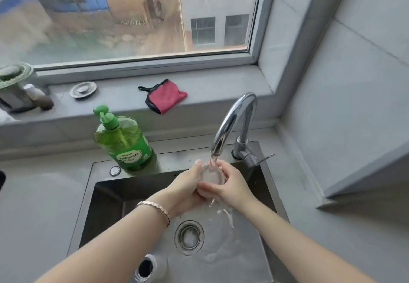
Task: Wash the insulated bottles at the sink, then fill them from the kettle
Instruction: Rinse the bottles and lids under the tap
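Nearest the camera, at the lower edge of the view, an open bottle [145,268] stands in the sink [106,196], its dark mouth pointing up and its long axis roughly upright; its body is cut off by the frame. Above the drain [189,237], the left hand [188,185], with a bracelet [155,208] at the wrist, and the right hand [232,185] together hold a round pale cap [210,175], the fingers of both curled round its rim. The cap's hollow side faces up, directly under the tap [234,116], and running water falls into it and spills below. A green soap bottle [124,143] stands upright on the sink's back edge. A red cloth [164,96] and a metal plug [83,89] lie well apart on the window ledge [221,87].
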A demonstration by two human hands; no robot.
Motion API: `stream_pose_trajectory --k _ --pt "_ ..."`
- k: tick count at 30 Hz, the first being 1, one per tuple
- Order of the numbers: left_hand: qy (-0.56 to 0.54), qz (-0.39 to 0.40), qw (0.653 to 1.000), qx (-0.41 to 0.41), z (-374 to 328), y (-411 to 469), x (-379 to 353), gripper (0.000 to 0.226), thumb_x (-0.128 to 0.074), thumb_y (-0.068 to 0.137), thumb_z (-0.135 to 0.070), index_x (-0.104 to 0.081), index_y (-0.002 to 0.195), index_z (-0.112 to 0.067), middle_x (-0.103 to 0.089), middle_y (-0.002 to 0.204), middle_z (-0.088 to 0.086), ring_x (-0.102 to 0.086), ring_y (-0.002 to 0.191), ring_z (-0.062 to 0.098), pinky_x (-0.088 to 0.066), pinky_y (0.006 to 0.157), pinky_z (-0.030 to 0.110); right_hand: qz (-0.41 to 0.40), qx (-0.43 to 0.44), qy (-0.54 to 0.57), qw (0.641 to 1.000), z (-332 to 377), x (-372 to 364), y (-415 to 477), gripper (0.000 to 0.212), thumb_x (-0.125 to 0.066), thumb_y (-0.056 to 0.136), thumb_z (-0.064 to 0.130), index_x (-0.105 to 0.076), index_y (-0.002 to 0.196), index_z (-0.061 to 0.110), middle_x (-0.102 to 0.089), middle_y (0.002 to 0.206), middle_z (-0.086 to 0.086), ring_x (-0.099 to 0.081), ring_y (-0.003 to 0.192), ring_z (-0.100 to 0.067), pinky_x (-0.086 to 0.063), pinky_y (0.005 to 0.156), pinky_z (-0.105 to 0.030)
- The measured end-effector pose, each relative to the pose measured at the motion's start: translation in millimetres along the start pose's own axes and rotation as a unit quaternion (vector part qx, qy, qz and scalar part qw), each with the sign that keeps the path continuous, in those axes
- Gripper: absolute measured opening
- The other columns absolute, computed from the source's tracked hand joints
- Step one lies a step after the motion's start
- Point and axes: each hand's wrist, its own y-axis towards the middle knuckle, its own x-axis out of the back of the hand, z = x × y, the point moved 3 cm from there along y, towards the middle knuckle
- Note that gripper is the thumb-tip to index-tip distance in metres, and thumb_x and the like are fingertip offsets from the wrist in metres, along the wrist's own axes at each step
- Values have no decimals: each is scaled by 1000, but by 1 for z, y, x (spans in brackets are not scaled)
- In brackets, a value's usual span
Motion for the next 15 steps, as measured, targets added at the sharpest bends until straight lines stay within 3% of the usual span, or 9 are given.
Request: stream_pose_trajectory --k 3,5,7,9,11,13,15 --pt "-9 13 1000 11 6 10 2 48 -27 101 -38 -59 111 -3 -65 88 21 -58 71 29 -46 65 34 -38 9 21 999 -4 -3 8 23 -78 72 21 -56 78 26 -62 74 9 -58 67 -2 -48 66 -18" --pt "-16 20 1000 13 8 13 3 47 -27 102 -36 -62 103 -3 -68 82 15 -60 63 24 -46 55 29 -67 6 44 997 -6 1 14 14 -70 80 22 -59 72 21 -59 65 3 -55 58 -2 -46 58 -20" --pt "-29 38 999 13 9 15 1 47 -25 102 -35 -61 102 -4 -70 77 11 -63 59 20 -49 49 25 -72 15 43 996 -11 4 16 11 -63 87 22 -64 75 22 -62 66 6 -55 59 3 -45 59 -17" --pt "-25 50 998 8 10 19 1 49 -23 102 -37 -60 102 -6 -68 76 12 -60 60 22 -46 49 26 -41 18 47 998 -15 3 12 5 -63 87 22 -66 90 22 -67 80 10 -60 74 4 -47 69 -15" --pt "-22 45 999 6 12 22 1 49 -22 102 -38 -60 96 -9 -67 77 13 -58 67 26 -46 60 30 -16 22 26 999 -20 0 8 31 -75 76 25 -61 103 21 -66 97 7 -62 90 -2 -48 79 -17" --pt "-29 62 998 7 13 21 -1 49 -21 102 -37 -60 98 -9 -67 81 14 -58 66 25 -43 63 32 -20 15 10 1000 -18 -1 8 37 -82 67 28 -57 94 25 -65 92 5 -62 82 -3 -49 71 -18" --pt "-30 105 994 -2 14 18 -3 52 -20 102 -37 -60 106 -4 -65 89 18 -55 62 22 -39 56 30 -26 13 39 999 -10 3 11 22 -77 73 25 -57 83 21 -66 76 4 -62 64 -2 -49 57 -21"
